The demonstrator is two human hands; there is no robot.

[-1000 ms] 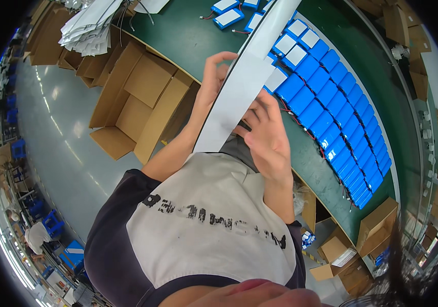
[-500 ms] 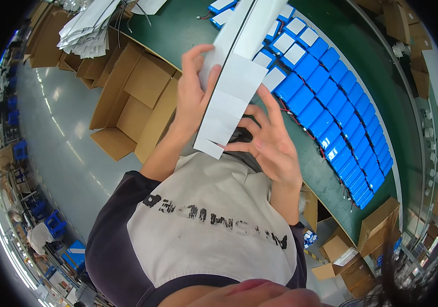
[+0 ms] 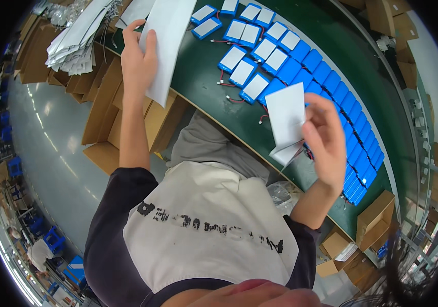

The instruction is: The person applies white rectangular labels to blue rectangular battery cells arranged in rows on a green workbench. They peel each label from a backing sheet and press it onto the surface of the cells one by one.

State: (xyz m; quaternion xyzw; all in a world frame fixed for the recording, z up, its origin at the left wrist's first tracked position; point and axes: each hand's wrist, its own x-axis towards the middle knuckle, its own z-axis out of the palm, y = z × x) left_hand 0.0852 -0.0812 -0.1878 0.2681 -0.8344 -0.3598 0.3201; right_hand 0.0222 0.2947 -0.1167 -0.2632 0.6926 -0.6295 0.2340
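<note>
Check the hands first. Your left hand (image 3: pixel 141 60) grips the long white sheet (image 3: pixel 168 48) near its left edge, with the thumb laid over the near face and the fingers closed. Your right hand (image 3: pixel 326 137) pinches the short white piece (image 3: pixel 286 113) by its right edge, thumb against curled fingers. This piece is in the air in front of the packs, and its lower end is bent into a flap. The two white items are well apart.

Assess progress by the pack tops. On the green table (image 3: pixel 201 74), a group of white-topped packs (image 3: pixel 242 71) carries pale rectangles; judge these as done. The larger block of plain blue packs (image 3: pixel 335 91) shows no such rectangle; judge these as left, so the work appears to be in its earlier part. Your right hand hides some packs; you cannot tell their state. A stack of white sheets (image 3: pixel 79 45) hangs at upper left, beyond your left hand.
</note>
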